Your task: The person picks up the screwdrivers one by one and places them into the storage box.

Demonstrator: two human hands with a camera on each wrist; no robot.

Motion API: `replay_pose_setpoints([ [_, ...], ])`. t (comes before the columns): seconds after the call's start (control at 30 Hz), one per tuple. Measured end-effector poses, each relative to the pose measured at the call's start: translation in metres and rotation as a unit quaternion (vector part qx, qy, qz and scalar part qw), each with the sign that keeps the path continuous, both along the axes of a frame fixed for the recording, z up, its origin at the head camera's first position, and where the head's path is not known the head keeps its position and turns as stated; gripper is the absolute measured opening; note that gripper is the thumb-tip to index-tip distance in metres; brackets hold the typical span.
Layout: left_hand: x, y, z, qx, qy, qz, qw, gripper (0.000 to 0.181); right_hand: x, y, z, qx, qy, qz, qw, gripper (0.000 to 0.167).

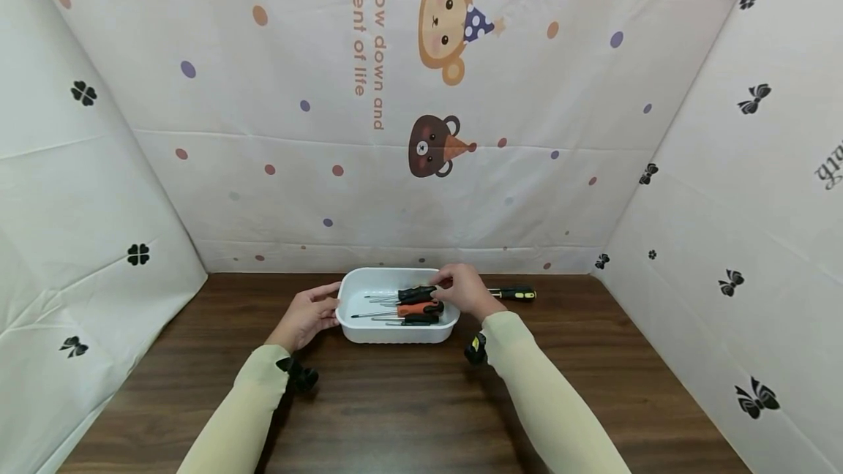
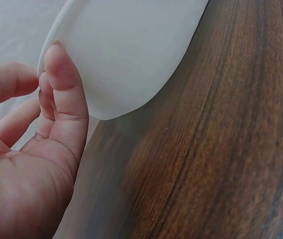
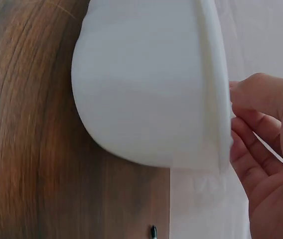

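A white plastic basin [image 1: 397, 333] stands on the wooden table and holds several screwdrivers. Among them are one with an orange and black handle [image 1: 415, 309], a black-handled one [image 1: 420, 320] nearer the front, and black handles [image 1: 415, 292] toward the back. My left hand [image 1: 309, 315] is at the basin's left end; its fingertips [image 2: 61, 64] touch the outer wall and rim. Reaching over the right rim, my right hand [image 1: 463, 291] pinches the end of a black screwdriver handle. In the right wrist view the basin wall [image 3: 141, 84] hides its fingertips.
To the right of my right hand, another screwdriver with a black and yellow-green handle [image 1: 515, 293] lies on the table [image 1: 388, 401]. A printed white cloth [image 1: 369, 196] rises behind the table's back edge and along both sides.
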State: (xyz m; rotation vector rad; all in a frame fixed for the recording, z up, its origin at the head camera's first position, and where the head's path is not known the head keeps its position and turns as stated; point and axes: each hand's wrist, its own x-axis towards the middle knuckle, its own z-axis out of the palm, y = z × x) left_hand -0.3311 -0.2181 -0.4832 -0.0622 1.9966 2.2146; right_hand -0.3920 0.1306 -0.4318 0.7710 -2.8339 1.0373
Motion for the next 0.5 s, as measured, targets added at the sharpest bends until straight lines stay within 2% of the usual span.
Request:
replay_pose_setpoints([
  [0.3, -0.003, -0.001, -0.002, 0.001, 0.0, 0.005, 1.0, 0.059, -0.004, 0.024, 0.002, -0.035, -0.004, -0.021, 0.9992, 0.023],
  [0.5, -0.002, 0.0, -0.002, -0.008, -0.004, 0.007, 0.9999, 0.057, -0.003, 0.042, 0.003, -0.079, -0.016, -0.03, 0.9963, 0.025],
])
